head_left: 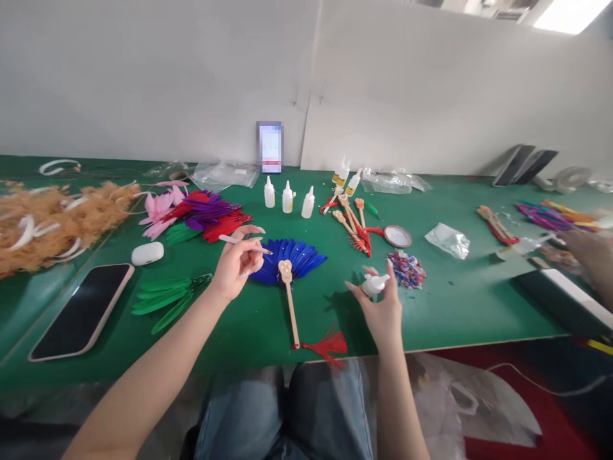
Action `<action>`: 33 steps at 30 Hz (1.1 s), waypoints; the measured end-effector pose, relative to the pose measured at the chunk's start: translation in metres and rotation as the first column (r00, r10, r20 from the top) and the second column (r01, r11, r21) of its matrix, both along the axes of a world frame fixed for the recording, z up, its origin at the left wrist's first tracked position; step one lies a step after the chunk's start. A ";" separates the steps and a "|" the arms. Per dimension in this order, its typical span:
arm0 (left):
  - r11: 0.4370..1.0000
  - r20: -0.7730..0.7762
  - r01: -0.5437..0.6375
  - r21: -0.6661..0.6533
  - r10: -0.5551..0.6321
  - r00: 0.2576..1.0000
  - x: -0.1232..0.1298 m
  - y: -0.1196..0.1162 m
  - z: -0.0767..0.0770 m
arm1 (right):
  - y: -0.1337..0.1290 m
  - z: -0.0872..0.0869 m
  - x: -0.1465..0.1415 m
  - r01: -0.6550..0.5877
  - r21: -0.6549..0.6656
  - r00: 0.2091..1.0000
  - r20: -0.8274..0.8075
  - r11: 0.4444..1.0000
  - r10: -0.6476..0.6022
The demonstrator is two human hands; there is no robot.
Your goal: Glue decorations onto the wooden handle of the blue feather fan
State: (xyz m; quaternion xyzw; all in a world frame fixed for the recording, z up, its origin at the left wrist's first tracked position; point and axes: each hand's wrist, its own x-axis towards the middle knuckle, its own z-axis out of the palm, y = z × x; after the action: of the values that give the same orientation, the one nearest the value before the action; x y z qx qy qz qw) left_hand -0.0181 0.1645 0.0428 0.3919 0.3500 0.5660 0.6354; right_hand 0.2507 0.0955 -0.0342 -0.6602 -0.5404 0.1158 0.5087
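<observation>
A thin pale pen-like stick (239, 243) is pinched in my left hand (237, 262), its tip pointing right over the blue feather fan (306, 259). The fan lies on the green table, its wooden handle (291, 310) pointing toward me and a red tassel (330, 345) at the handle's end. My right hand (383, 303) grips a small white glue bottle (373, 285) with a nozzle, to the right of the fan. Just beyond that hand is a pile of small multicoloured bits (407, 269).
Several small bottles (287, 198), wooden handles (352, 217) and a round lid (397, 236) stand or lie farther back. Feathers (205, 214), green feathers (165, 297) and a phone (83, 313) are left. At far right is another person's hand (591, 252) near a dark box (567, 297).
</observation>
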 end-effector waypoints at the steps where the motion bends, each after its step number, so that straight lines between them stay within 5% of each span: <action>1: 1.000 -0.004 -0.002 0.002 0.002 1.000 0.000 0.000 0.001 | 0.003 -0.003 -0.002 -0.003 0.012 1.000 -0.017 1.000 0.004; 5: 1.000 -0.016 -0.003 0.014 0.003 1.000 0.001 -0.001 0.000 | 0.008 -0.003 -0.004 -0.027 0.071 0.996 -0.084 0.997 0.033; 9: 0.999 -0.002 -0.007 0.049 0.007 1.000 0.001 0.001 0.000 | 0.002 0.013 -0.001 -0.271 0.049 0.933 -0.230 0.961 0.275; 15: 0.997 0.062 -0.043 0.058 0.039 0.997 0.008 0.006 0.019 | 0.005 0.072 -0.017 -0.696 0.149 0.641 -0.312 0.702 0.702; 20: 0.993 0.088 -0.024 0.118 0.014 0.996 0.018 0.018 0.039 | 0.027 0.120 -0.036 -0.834 0.062 0.534 -0.158 0.548 0.831; 25: 0.993 0.184 -0.043 0.113 0.021 0.983 0.020 0.028 0.034 | 0.039 0.148 -0.055 -0.906 0.023 0.417 -0.131 0.423 0.899; 27: 0.998 0.215 -0.017 0.063 0.004 0.977 0.017 0.028 0.028 | 0.042 0.154 -0.063 -0.903 0.041 0.421 -0.114 0.428 0.900; 33: 0.999 0.320 0.016 -0.051 0.001 0.948 0.007 0.027 0.030 | 0.055 0.160 -0.082 -0.766 0.212 0.631 0.069 0.607 0.772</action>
State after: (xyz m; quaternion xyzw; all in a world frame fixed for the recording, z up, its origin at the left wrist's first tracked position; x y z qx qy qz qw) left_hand -0.0108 0.1910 0.0727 0.2795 0.2557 0.6103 0.6957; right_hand 0.1690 0.1501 0.1258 -0.3016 -0.7731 0.2715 0.4874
